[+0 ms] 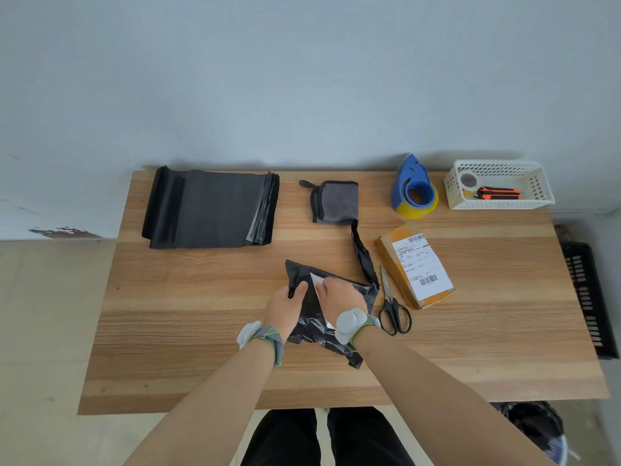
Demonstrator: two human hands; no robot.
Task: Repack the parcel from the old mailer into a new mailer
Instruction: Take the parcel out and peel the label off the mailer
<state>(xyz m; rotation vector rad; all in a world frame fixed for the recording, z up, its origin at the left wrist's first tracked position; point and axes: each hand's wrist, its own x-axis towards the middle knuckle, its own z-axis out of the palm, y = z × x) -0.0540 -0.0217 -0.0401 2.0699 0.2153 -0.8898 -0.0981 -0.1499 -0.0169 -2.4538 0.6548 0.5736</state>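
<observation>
The old black mailer (311, 317) lies crumpled at the table's middle. My left hand (285, 306) pinches its left edge. My right hand (337, 297) grips a white label (317, 280) on its upper face. A cut-off black strip (363, 255) lies just to the right of it. The parcel, a brown cardboard box (415, 265) with a white shipping label, rests to the right, outside the mailer. A stack of new black mailers (210, 208) lies flat at the back left.
Black scissors (393, 306) lie between the old mailer and the box. A folded grey cloth (334, 201), a blue tape dispenser (415, 191) and a white basket (497, 185) holding an orange cutter line the back edge. A black crate (588, 297) stands off the table's right side.
</observation>
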